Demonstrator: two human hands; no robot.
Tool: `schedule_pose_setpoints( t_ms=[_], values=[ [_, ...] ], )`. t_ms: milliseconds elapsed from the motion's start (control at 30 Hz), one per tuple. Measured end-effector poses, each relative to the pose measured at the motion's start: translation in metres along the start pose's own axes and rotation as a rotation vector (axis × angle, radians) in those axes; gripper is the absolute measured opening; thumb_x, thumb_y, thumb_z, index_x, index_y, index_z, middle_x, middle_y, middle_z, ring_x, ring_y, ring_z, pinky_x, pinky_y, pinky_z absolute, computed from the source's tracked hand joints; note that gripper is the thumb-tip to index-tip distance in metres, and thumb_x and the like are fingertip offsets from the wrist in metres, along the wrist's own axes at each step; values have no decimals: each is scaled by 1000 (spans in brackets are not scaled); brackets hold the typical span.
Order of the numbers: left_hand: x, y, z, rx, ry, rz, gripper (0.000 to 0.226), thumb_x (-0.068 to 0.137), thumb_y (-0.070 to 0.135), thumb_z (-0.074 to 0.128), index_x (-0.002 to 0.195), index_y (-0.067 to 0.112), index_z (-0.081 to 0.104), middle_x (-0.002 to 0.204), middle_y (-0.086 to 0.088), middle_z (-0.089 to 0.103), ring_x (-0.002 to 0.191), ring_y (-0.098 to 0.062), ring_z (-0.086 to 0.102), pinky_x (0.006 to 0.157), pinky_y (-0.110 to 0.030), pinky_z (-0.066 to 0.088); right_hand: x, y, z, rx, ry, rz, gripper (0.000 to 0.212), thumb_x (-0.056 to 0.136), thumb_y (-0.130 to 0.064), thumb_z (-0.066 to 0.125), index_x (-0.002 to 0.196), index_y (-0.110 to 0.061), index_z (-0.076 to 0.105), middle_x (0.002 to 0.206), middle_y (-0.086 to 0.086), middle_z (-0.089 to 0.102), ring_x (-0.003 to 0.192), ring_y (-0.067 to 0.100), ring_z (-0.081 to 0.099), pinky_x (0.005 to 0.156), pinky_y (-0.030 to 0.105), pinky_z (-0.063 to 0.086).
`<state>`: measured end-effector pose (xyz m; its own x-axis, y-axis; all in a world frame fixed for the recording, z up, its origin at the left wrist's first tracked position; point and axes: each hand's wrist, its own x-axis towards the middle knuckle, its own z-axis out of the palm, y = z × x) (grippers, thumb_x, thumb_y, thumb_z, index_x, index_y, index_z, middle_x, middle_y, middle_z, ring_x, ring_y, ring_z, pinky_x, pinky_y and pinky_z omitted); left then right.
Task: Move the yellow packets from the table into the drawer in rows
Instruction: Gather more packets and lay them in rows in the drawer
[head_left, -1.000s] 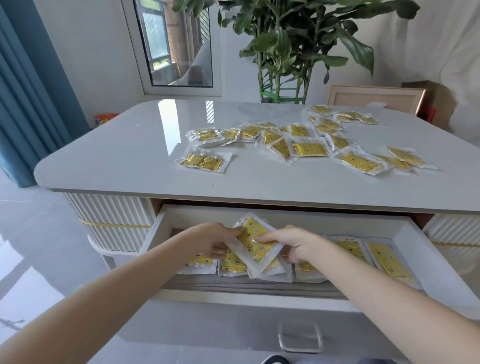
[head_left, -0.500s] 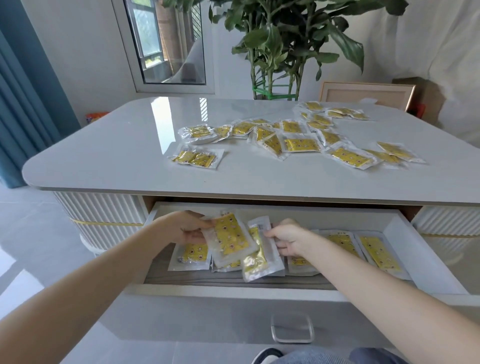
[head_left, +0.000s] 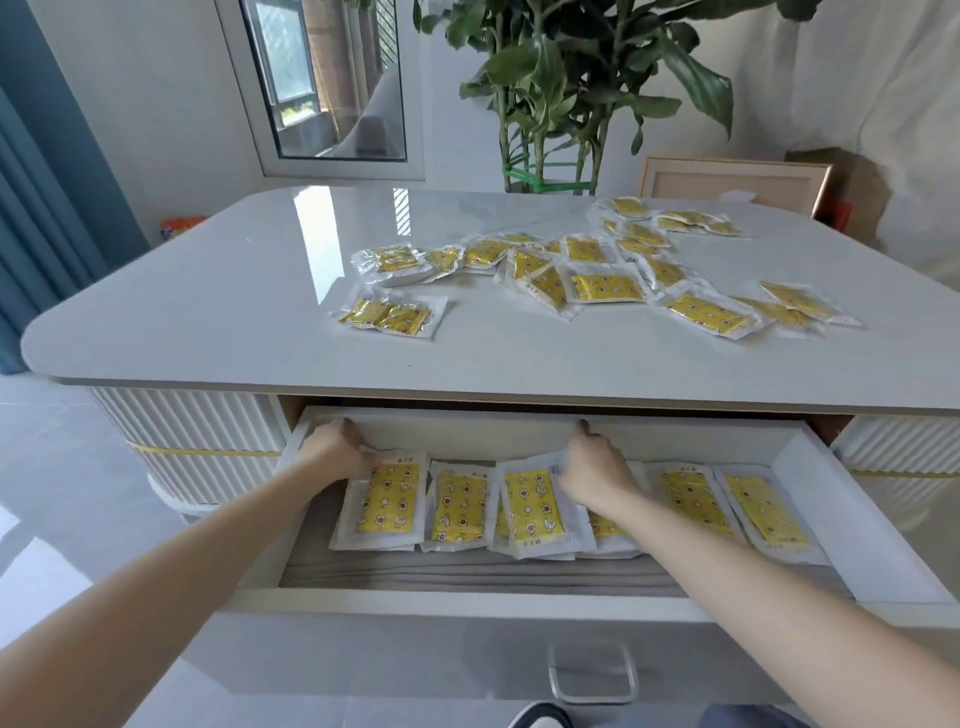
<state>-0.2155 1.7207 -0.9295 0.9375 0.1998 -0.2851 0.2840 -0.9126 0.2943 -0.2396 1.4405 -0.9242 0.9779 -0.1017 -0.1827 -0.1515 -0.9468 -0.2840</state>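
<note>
The open white drawer (head_left: 519, 598) under the table (head_left: 208, 312) holds a row of yellow packets lying flat side by side. My left hand (head_left: 335, 449) grips the top left corner of the leftmost packet (head_left: 389, 501). My right hand (head_left: 595, 467) holds the top right corner of the third packet (head_left: 530, 509) and covers part of the one beside it. Another packet (head_left: 460, 506) lies between the two. Two more packets (head_left: 763, 509) lie at the right end. Several loose yellow packets (head_left: 605, 286) are scattered over the tabletop.
A folded packet (head_left: 387, 317) lies apart, nearest the table's front edge. A potted plant (head_left: 561, 104) and a picture frame (head_left: 727, 182) stand behind the table. A metal handle (head_left: 592, 675) hangs on the drawer front. Grey lining shows along the drawer's near strip.
Each hand held a raised packet over the drawer. Both packets now lie flat in the row, and both hands have moved toward the drawer's back wall.
</note>
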Motion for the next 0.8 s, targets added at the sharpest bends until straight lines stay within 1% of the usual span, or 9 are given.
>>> schedule_pose_setpoints(
  t_ms=[100,167,233,333,400,467,600,700,800],
  values=[
    [-13,6,3,217,1,94,66,83,51,60,130,6,46,129,-13,52,117,-28,52,89,-34,48,-11,0,-2,-270,-3,-209,52,88,-15,62,135,-12,40,128,14,44,109,29,54,70,32,46],
    [-26,13,6,325,-47,150,81,81,52,63,141,9,31,139,-15,37,129,-32,39,98,-40,45,-10,-2,-3,-215,-134,-318,60,82,-34,70,135,-26,43,133,8,39,118,25,43,83,35,50],
    [-40,22,8,433,-113,261,98,74,55,68,147,15,18,145,-14,23,135,-34,26,101,-44,43,-9,-4,-1,-209,-326,-421,82,74,-45,75,145,-35,34,144,3,30,133,24,26,102,46,41],
    [-47,27,11,581,-298,416,116,67,52,76,151,26,1,152,-8,10,140,-34,14,106,-51,37,-7,-5,4,-355,-452,-489,105,71,-44,79,153,-29,15,159,1,10,144,28,6,116,50,22],
    [-44,24,16,659,-372,445,122,67,44,80,150,31,-8,154,-6,7,140,-34,14,107,-52,36,-6,-5,8,-400,-465,-515,108,72,-41,79,154,-28,11,160,-1,7,145,26,6,117,47,24],
    [-40,21,21,722,-381,484,119,71,40,78,149,34,-12,157,-5,1,141,-33,13,107,-50,37,-4,-6,11,-422,-449,-534,106,74,-41,78,154,-27,10,160,-2,8,144,25,8,115,44,28],
    [-37,20,24,810,-300,536,112,75,39,75,150,34,-7,154,-4,9,138,-30,22,101,-43,44,-2,-9,15,-456,-395,-537,104,76,-46,74,155,-24,9,160,0,10,143,27,12,112,45,33],
    [-39,21,24,827,-275,546,110,75,40,74,150,35,-6,153,-3,11,138,-29,23,97,-41,46,-3,-9,16,-444,-383,-543,105,76,-47,74,155,-24,8,160,0,9,144,27,11,113,46,32],
    [-41,21,20,776,-310,538,113,73,43,75,150,36,-7,155,-3,7,140,-30,20,101,-43,44,-3,-6,11,-385,-399,-539,107,73,-50,76,154,-26,11,160,-1,12,145,27,12,115,47,27]
  ],
)
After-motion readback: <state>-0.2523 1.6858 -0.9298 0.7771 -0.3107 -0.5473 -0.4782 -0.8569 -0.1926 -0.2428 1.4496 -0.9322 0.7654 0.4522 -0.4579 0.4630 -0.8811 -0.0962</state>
